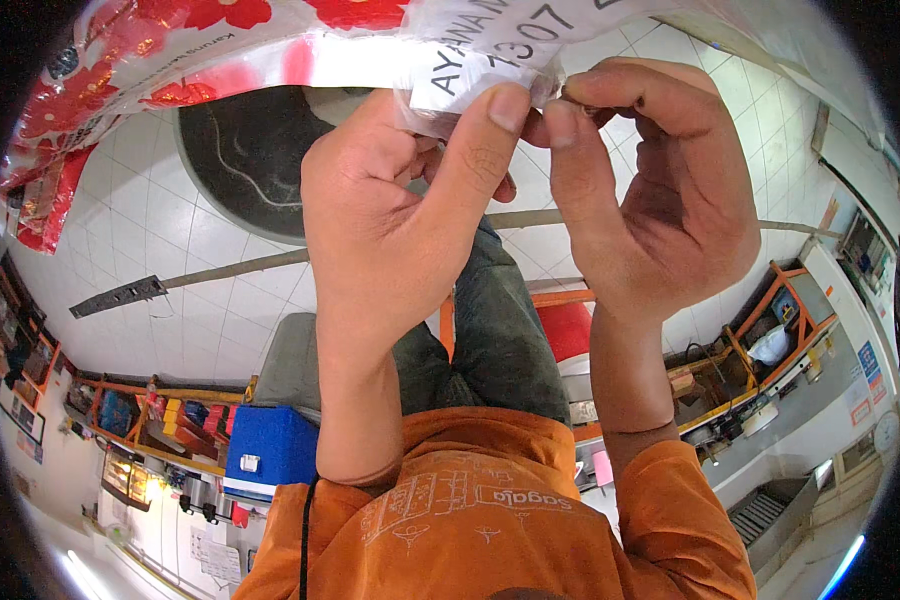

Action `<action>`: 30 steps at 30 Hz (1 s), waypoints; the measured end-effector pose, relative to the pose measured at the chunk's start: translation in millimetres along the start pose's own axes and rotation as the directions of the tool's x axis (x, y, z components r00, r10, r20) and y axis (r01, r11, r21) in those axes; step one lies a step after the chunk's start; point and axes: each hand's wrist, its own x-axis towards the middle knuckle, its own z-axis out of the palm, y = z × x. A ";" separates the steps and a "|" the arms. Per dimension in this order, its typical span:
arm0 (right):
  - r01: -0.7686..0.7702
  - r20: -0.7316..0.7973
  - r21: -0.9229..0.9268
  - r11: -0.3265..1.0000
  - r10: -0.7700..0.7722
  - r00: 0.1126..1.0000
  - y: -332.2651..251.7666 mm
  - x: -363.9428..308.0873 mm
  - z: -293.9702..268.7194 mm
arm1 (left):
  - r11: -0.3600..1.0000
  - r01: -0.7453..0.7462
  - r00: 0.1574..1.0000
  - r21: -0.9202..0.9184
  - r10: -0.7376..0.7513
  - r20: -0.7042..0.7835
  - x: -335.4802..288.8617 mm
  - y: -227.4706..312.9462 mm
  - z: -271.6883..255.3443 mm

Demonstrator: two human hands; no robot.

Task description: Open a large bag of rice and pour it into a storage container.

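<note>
Close in front of me hangs a clear plastic bag (410, 103) with a white printed label (515, 55) showing on it. My left hand (395, 210) is closed on the bag's lower edge, its thumb pressed up over the label. Beside it, my right hand (660, 190) pinches the bag's gathered edge between thumb and forefinger; exactly what lies between those fingertips is partly hidden. The two hands' fingertips almost meet. A glossy white sack with red flowers (240, 95) stretches from the bag to the upper left.
A dark round tub (240, 165) stands on the white tiled floor (135, 240). Beyond my knees, a long thin strip (240, 267) crosses the floor. At my left is a blue cooler box (270, 440). Orange-framed shelves (735, 335) with goods line both sides.
</note>
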 end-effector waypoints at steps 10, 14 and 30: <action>-0.159 -0.111 0.070 0.985 0.166 0.980 -6.6 0.7 10.1 | 0.988 0.043 0.992 -0.148 -0.059 -0.109 -3.5 -1.7 10.6; -0.400 -0.039 0.397 0.826 0.450 0.892 -15.0 -3.5 12.6 | 0.980 0.114 0.992 -0.162 -0.122 -0.041 -3.9 0.1 3.8; -0.056 -0.208 0.191 0.980 0.096 0.973 6.7 9.5 27.0 | 0.901 0.030 0.956 0.434 0.100 -0.274 -13.7 5.9 0.5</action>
